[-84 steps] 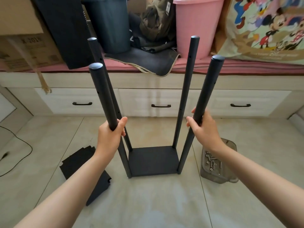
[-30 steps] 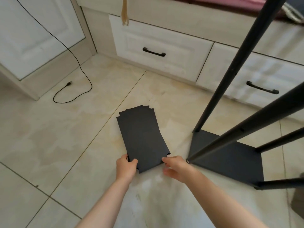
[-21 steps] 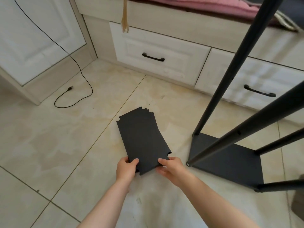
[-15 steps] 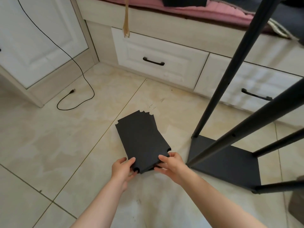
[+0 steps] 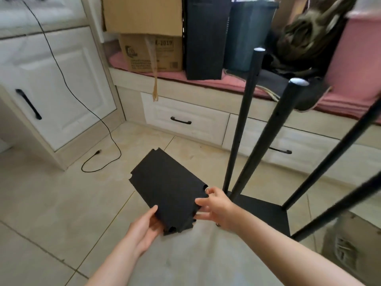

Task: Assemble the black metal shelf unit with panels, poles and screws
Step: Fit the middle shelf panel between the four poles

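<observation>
A black metal panel (image 5: 167, 186) with notched corners is lifted off the tiled floor, tilted, its far end pointing up and left. My left hand (image 5: 145, 229) holds its near left corner, thumb on top. My right hand (image 5: 216, 206) grips its near right edge with curled fingers. To the right stands the partly built shelf: a black base panel (image 5: 266, 213) on the floor with several black poles (image 5: 266, 137) rising from its corners.
A clear plastic tray with screws (image 5: 350, 250) lies at the lower right. White drawers (image 5: 185, 120) and a pink-cushioned bench with cardboard boxes (image 5: 144, 38) and bins stand behind. A black cable (image 5: 99, 159) trails over the floor at left.
Both hands left the poles, reached to the panels lying on the floor, took hold of a panel's near end and raised it off the floor. The view has tilted upward.
</observation>
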Available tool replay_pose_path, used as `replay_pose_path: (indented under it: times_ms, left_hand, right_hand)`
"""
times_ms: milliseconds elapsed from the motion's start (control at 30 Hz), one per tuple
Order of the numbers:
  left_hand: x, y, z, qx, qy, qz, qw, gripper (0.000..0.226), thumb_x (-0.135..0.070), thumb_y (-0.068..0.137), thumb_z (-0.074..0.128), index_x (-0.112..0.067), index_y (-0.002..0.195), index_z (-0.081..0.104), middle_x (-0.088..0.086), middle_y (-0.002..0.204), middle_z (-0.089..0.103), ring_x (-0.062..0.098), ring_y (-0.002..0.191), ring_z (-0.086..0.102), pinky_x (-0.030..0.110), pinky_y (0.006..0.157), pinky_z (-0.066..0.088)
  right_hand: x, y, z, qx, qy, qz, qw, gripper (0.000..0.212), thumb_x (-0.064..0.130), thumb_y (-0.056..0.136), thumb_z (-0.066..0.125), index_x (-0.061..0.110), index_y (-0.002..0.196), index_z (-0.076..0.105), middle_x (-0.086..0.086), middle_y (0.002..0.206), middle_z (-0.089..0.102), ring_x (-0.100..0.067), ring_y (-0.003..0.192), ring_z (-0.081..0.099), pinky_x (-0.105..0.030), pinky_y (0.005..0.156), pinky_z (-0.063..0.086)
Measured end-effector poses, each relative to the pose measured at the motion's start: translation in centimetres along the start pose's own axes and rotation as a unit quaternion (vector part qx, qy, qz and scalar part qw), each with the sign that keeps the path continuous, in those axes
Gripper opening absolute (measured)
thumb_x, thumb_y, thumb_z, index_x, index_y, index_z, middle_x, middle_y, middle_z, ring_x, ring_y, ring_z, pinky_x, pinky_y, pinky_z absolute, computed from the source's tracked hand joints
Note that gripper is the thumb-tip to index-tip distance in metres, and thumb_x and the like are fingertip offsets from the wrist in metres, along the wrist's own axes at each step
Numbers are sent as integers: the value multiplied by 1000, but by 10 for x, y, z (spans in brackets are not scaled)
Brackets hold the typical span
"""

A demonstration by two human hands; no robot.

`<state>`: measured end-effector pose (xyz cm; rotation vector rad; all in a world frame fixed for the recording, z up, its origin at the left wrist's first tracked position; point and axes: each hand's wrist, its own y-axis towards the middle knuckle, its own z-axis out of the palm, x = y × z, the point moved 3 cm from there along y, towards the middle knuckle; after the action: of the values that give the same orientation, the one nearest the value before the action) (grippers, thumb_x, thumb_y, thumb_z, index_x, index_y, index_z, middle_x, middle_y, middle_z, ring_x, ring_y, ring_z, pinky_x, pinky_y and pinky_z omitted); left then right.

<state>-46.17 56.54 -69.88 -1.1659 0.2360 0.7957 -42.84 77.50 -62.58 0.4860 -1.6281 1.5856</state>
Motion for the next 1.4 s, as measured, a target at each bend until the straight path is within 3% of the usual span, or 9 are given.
replay_pose_path:
  times_ms: [300,433,567,633,767,867,1167,1300,1400]
  left_hand:
    - [-48,-74,38,54,-11,95,994,40,-28,102,55,-4,134,53,15,123,65,30,105,65,42,86,49]
    - [-69,-101,49,69,3,140,988,32,-26,102,56,-6,127,56,15,126,64,29,104,66,39,81,51]
    - [-82,-124,63,94,48,190,976,37,-24,101,59,-3,131,55,15,128,64,32,113,65,39,84,53]
    - [-85,-134,73,114,100,220,964,35,-26,100,60,-4,128,56,15,128,64,33,111,66,40,88,53]
    - [-78,-156,103,155,264,276,911,36,-32,89,70,-16,120,65,3,116,74,23,102,73,35,80,57]
    - [-67,-165,125,190,314,292,883,50,-36,73,76,-20,119,67,-3,114,75,18,102,73,30,77,59]
    - [-31,-168,156,250,309,259,880,42,-24,71,78,-12,111,73,8,113,76,23,99,74,25,70,60]
    - [-19,-175,170,231,292,284,883,44,-35,73,74,-15,112,70,1,106,77,18,94,75,27,66,61]
    - [-16,-177,175,200,315,317,872,44,-45,76,71,-21,112,68,-4,102,78,17,92,75,32,68,61]
  right_hand:
    - [53,-117,-44,17,-82,-145,986,36,-5,89,63,12,114,45,-25,116,60,-31,93,66,-53,87,57]
    - [72,-161,-75,13,-115,-177,977,35,-6,91,62,13,115,47,-34,130,53,-32,94,65,-46,82,60]
    - [83,-201,-112,22,-113,-201,973,32,-4,92,61,10,116,46,-27,122,63,-40,106,67,-48,86,59]
    - [84,-217,-133,20,-97,-217,971,31,-4,92,61,9,117,46,-19,111,71,-34,100,71,-41,78,61]
    - [90,-239,-168,-12,-108,-255,961,31,-2,92,63,14,116,52,-4,98,77,-23,92,74,-32,72,60]
    - [95,-250,-191,-36,-91,-287,953,32,-2,90,65,17,115,56,-1,97,77,-19,91,74,-28,69,58]
    - [89,-266,-246,-83,-2,-336,938,30,-8,89,61,12,112,63,-6,100,77,-21,93,74,-28,72,60]
    - [89,-269,-256,-118,75,-358,923,23,3,88,68,4,111,67,-12,106,75,-22,97,73,-27,78,60]
    - [88,-268,-255,-175,51,-373,910,25,13,88,71,3,111,69,-12,108,75,-22,99,73,-32,87,59]
